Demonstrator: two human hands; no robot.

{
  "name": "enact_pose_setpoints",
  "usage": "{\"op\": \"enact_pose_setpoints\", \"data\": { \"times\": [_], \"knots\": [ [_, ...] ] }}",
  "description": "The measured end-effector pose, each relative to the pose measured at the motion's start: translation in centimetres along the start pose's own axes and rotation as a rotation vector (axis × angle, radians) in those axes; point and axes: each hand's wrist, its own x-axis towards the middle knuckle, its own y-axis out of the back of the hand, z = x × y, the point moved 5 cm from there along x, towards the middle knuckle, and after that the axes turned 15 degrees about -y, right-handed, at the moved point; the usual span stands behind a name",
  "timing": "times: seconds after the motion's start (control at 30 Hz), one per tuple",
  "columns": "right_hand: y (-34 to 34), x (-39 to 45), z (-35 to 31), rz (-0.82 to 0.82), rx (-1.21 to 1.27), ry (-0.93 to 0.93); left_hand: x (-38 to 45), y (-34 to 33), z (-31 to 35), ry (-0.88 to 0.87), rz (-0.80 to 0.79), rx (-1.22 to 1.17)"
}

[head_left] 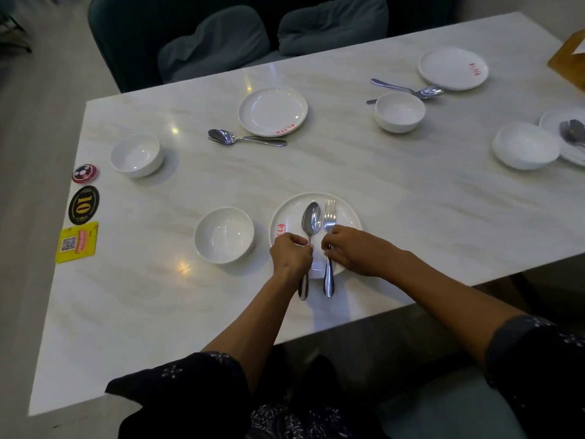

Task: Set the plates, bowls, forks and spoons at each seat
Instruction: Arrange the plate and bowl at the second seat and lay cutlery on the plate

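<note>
a: where are the spoon (311,223) and fork (329,217) being set?

b: both are laid side by side on the near plate (348,213), bowl and tines pointed away, handles hung over the near rim onto the table (411,201). the spoon's neck is pinched by the left hand (289,253), the fork's neck by the right hand (351,248). each hand is closed round its piece, fingers curled in, not spread.

a: why held so, by the necks?

b: it is judged that the pair is being squared up, so they lie parallel; a grip near the middle lets each be turned a little without lifting it.

a: and what is placed around that?

b: a bowl (224,235) is stood just left of the plate, apart from it. across the table a far plate (273,111) is seen with cutlery (243,139) lying beside it, and a second bowl (136,155) further left. to the right, another plate (453,68), bowl (399,111) and cutlery are grouped, and a bowl and plate are cut off by the right edge.

a: so how far along is it judged?

b: most seats seem supplied; this setting is thought to be at its last adjustment. stickers (83,205) are fixed at the table's left edge.
</note>
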Motion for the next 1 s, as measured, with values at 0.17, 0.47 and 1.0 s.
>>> {"op": "enact_pose_setpoints", "data": {
  "times": [0.17, 0.47, 1.0],
  "knots": [
    [-0.6, 0.1, 0.4, 0.156, 0.373, -0.336, 0.1, 0.0, 1.0, -0.046, -0.005, 0.067],
    [-1.6, -0.1, 1.3, 0.134, 0.562, -0.556, -0.5, -1.0, 1.0, -0.017, -0.075, 0.079],
    [-0.6, -1.0, 0.2, 0.207, 0.464, -0.521, -1.6, -0.9, 0.2, -0.078, -0.1, 0.108]
  ]
}}
